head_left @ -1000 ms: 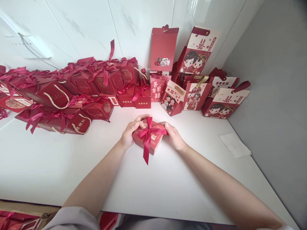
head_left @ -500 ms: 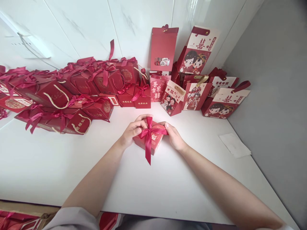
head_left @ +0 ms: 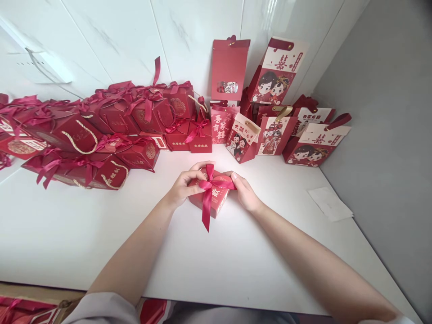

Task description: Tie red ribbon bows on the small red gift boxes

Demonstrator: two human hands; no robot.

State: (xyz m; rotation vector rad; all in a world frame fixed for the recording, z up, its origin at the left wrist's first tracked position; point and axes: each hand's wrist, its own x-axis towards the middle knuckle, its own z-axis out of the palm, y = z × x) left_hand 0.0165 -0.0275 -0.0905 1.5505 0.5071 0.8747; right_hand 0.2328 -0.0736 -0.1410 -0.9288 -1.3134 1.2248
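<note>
A small red gift box [head_left: 218,201] with pale printed characters sits on the white table in front of me. Across its top runs a shiny crimson ribbon [head_left: 206,202] tied in a bow, one tail hanging down over the near side. My left hand [head_left: 187,184] is closed at the left of the bow, thumb and fingers pinching the ribbon's left loop. On the other side, my right hand [head_left: 245,191] pinches the ribbon's right end between thumb and fingers at the box's right edge. The fingertips behind the box are partly hidden.
Many red ribboned boxes [head_left: 111,112] are piled at the left and back. Printed red and white paper gift bags [head_left: 276,85] stand against the wall. A white paper [head_left: 330,204] lies near the grey partition [head_left: 388,135]. More red boxes [head_left: 20,310] show below the table's front edge.
My left thumb has shifted right and lower on the bow, and the left loop is now covered. The hanging tail has swung slightly left. My right hand stays put.
</note>
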